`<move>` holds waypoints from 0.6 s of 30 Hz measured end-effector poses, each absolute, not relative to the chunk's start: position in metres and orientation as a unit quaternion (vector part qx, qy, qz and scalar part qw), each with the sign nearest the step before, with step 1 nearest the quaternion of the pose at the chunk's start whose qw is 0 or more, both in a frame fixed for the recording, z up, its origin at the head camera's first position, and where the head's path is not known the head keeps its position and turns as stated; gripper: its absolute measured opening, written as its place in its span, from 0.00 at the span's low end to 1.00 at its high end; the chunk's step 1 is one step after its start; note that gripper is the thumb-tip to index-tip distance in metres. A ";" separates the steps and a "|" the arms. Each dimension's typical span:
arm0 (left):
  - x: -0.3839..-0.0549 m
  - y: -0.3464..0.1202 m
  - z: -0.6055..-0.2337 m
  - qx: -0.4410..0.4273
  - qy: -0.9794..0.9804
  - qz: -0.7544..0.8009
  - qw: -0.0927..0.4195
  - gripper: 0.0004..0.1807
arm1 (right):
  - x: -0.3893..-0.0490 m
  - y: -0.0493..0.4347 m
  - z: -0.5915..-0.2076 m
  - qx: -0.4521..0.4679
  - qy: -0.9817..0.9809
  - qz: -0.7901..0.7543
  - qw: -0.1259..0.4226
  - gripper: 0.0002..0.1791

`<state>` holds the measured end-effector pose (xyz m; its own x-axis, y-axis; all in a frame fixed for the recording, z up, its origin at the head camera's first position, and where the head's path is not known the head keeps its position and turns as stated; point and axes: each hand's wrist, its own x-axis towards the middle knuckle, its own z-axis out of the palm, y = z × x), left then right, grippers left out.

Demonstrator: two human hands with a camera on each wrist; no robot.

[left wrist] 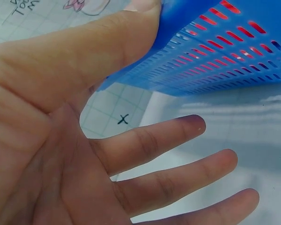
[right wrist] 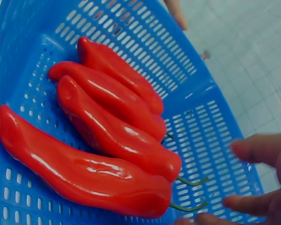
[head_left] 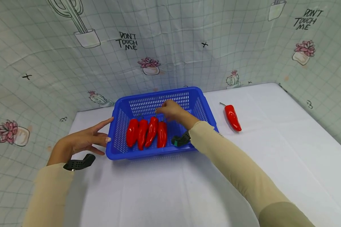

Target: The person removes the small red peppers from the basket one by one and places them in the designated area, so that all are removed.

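A blue plastic basket (head_left: 147, 153) with slotted sides holds several red chili peppers lying side by side, the rightmost pepper (head_left: 162, 135) a little apart in the right wrist view. My left hand (head_left: 83, 138) is at the basket's left side, fingers spread; in the left wrist view its thumb (left wrist: 131, 35) touches the blue wall and the other fingers extend below it. Inside the basket, my right hand (head_left: 172, 111) hovers by the green stems. Its fingers (right wrist: 260, 149) are apart with nothing between them, near the stem (right wrist: 192, 206) of the closest pepper.
Another red chili pepper (head_left: 232, 118) lies on the white table (head_left: 272, 132), right of the basket. Behind the table and at both sides hangs a grid-patterned cloth (head_left: 176, 47) printed with cacti. Dark straps (head_left: 79, 162) are worn at both wrists.
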<state>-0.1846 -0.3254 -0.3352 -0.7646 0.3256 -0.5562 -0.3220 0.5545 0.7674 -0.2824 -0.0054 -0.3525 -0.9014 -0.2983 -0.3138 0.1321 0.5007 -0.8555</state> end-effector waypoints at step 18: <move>-0.184 -0.327 -0.337 0.004 0.809 0.476 0.346 0.53 | -0.282 -0.007 -0.360 -0.055 0.888 -0.354 0.289 0.29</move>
<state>-0.1845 -0.3270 -0.3367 -0.7608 0.3365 -0.5549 -0.3220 0.5466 0.7730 -0.2816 -0.0072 -0.3601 -0.8269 -0.3028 -0.4739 0.1064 0.7432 -0.6605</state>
